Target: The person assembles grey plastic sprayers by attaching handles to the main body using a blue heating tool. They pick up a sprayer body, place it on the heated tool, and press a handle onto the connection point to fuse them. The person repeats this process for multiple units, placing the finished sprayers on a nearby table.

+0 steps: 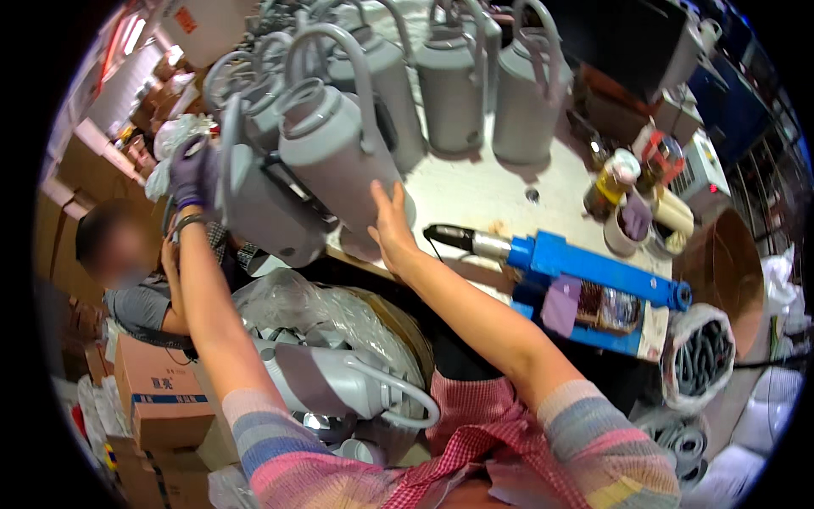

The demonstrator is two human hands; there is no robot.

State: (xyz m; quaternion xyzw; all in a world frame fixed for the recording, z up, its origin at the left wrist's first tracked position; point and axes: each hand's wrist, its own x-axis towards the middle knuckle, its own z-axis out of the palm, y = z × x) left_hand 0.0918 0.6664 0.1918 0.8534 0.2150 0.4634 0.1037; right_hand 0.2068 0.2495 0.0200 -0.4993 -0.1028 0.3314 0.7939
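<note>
My left hand, in a dark purple glove, is curled beside the handle of a tilted grey jug at the table's left edge. A small pale spot shows at its fingers; what it grips is unclear. My bare right hand has its fingers stretched out against the lower right side of another grey jug. That jug leans a little, with its open neck up and its loop handle raised. The thumb side is partly hidden.
Several more grey jugs crowd the back of the white table. A blue clamp-like tool, bottles and a cup stand right. Below, a plastic-lined bin holds a jug. A person is at left by cartons.
</note>
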